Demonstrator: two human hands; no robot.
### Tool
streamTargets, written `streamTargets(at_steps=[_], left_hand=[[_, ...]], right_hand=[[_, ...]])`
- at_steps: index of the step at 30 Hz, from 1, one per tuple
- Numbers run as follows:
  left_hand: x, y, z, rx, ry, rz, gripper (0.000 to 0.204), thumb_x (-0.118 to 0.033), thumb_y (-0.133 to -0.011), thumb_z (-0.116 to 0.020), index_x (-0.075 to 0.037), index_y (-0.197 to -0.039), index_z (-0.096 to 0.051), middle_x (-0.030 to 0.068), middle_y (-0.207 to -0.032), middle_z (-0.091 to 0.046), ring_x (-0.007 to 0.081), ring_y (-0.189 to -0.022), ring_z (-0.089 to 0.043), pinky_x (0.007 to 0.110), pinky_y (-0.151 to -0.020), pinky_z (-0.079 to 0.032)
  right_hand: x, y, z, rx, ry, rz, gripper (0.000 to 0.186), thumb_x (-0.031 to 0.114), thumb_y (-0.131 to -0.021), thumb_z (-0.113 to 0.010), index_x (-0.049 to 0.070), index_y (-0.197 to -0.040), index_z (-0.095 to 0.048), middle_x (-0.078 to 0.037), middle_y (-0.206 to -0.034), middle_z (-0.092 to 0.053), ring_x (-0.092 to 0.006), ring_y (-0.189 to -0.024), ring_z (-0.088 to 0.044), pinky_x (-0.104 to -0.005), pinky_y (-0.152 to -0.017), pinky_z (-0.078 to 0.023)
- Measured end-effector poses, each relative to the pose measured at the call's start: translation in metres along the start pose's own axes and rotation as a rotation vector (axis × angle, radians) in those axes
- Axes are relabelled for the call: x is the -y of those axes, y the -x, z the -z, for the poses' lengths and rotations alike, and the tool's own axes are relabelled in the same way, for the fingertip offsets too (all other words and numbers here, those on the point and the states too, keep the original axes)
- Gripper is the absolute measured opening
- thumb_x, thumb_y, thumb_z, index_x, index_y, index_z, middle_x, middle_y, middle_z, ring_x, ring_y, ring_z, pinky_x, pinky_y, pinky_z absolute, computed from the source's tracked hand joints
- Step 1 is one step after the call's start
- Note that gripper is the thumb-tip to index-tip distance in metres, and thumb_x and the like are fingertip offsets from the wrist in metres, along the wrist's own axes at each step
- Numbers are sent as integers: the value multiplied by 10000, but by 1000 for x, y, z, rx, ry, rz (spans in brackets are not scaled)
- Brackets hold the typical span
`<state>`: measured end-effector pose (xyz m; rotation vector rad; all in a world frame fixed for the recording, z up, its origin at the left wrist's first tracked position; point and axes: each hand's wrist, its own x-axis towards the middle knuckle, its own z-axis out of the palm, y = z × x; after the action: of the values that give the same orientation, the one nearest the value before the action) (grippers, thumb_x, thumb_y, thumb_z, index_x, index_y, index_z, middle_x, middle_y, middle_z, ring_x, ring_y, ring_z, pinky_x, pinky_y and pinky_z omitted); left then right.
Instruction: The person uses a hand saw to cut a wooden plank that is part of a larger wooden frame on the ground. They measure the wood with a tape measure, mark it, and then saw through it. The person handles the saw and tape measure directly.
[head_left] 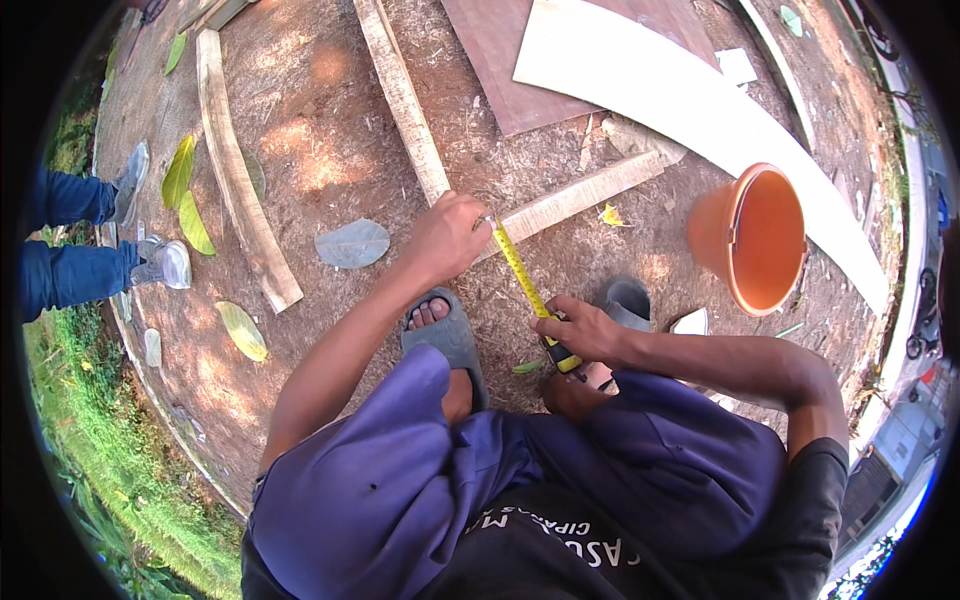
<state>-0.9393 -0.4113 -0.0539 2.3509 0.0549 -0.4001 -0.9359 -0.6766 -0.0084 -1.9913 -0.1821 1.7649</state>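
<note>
My left hand [458, 232] has its fingers closed on the end of a yellow tape [516, 263], where two wooden battens meet. The longer batten [397, 92] runs up from that hand; the other batten [578, 202] angles off to the right on the ground. My right hand [577, 325] grips the yellow-and-black tape measure case [559, 353] between my sandalled feet, with the blade pulled out diagonally between my hands.
An orange bucket [760, 241] stands at the right, beside a long curved white board [640, 70] and a brown sheet [480, 45]. Another batten [241, 188], dry leaves [352, 243] and a person's legs [75, 195] in jeans are at the left. Grass [70, 400] borders the dirt.
</note>
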Motion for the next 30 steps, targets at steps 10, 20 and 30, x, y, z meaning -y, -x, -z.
streamTargets(at_steps=[10, 20, 30], left_hand=[[-1, -5, -5, 104, -45, 0, 239, -154, -970, -633, 12, -1064, -776, 168, -1068, -737, 295, -1015, -618, 465, -966, -529], [0, -5, -8, 101, -43, 54, 263, -253, -975, -647, -20, -1002, -765, 123, -987, -724, 281, -994, -598, 455, -914, -494], [5, 1, -7, 100, -67, -84, 334, -220, -880, -728, -35, -1159, -730, 126, -1134, -708, 299, -1107, -616, 455, -1005, -491]], right_hand=[[-9, -15, -4, 166, -173, -47, 503, 432, -1073, -472, 108, -1453, -528, -206, -1350, -540, -394, -1218, -612, -488, -949, -574], [6, -25, 6, 194, -474, -340, 486, 439, -1056, -507, 31, -1321, -521, -138, -1083, -611, -292, -882, -688, -527, -621, -646], [-14, -50, 11, 273, -581, -377, 451, 431, -1081, -453, -6, -1189, -480, -182, -900, -609, -358, -711, -691, -539, -631, -633]])
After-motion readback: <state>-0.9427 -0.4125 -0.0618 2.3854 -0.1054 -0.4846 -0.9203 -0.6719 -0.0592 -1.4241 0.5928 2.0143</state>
